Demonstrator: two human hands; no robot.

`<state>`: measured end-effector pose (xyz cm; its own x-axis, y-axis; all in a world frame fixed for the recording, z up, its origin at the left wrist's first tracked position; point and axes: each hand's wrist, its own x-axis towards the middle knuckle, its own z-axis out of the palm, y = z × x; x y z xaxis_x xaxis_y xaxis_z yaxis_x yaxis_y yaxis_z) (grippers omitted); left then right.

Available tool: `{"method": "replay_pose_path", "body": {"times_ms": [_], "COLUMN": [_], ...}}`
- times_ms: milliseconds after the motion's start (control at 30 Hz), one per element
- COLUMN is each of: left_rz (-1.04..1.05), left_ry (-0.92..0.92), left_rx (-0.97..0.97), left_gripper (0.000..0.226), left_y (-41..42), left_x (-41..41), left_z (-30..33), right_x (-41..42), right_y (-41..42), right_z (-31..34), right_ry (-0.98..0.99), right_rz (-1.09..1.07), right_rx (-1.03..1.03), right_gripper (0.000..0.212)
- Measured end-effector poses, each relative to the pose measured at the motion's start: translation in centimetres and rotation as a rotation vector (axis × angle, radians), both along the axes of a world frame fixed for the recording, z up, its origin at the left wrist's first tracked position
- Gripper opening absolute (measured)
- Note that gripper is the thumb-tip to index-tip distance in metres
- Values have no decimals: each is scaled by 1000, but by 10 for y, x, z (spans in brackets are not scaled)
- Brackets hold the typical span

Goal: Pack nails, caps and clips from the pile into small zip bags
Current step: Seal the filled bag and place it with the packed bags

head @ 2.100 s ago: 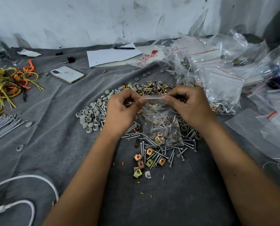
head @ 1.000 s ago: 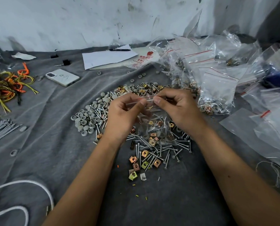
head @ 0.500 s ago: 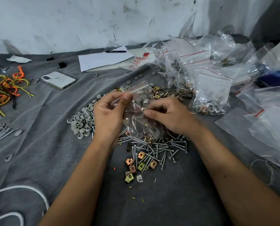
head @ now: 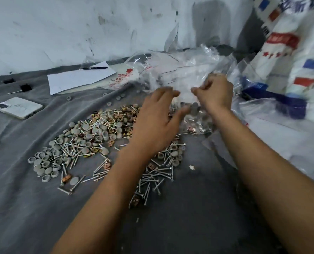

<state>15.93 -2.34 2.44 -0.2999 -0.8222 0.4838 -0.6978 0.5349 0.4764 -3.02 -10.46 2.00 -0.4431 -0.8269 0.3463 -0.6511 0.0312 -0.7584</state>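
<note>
The right hand [head: 214, 92] has its grip pinched closed on the top edge of a filled zip bag [head: 194, 116], which hangs below that grip, over the far edge of the pile [head: 97, 136]. The left hand [head: 156, 125] is spread open beside it, fingers relaxed, holding nothing that I can see. Judgement: the film is thin, soft and slippery, with the load sagging at the bottom; nail points could pierce it. Best held at the stiffer sealed strip. Packed bags [head: 180, 70] lie just beyond the grip.

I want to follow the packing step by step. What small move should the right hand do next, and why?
Probably let go: the right hand holds the filled bag right at the heap of packed bags, while the left hand is already open.
</note>
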Motion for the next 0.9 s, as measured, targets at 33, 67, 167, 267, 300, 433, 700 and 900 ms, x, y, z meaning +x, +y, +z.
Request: {"method": "replay_pose_path", "body": {"times_ms": [33,67,167,267,300,433,700,900], "left_rz": [-33,-63,-110,-50,-23,-155,-348,-239], "left_ry": [-70,-134,-337,-482,-497,-309,-397,-251], "left_rx": [4,20,125,158,124,-62,223,248], "left_gripper": [53,51,35,19,18,30,48,20], "left_y": [-11,-21,-44,-48,-48,-27,15,19], "left_x": [-20,-38,-80,-88,-87,-99,-122,-124], "left_z": [4,5,-6,-20,-22,-23,-51,-47], "right_x": [-7,-13,-40,-77,-89,-120,-113,-122], "right_y": [-3,-5,-3,15,25,71,103,106], "right_z": [-7,-15,-21,-10,-7,6,4,2], "right_ry": [110,172,185,171,206,453,554,440], "right_rz": [-23,-22,-16,36,94,261,334,289], "right_rx": [114,203,228,185,245,598,772,564], "right_gripper": [27,27,31,28,24,19,19,14]}}
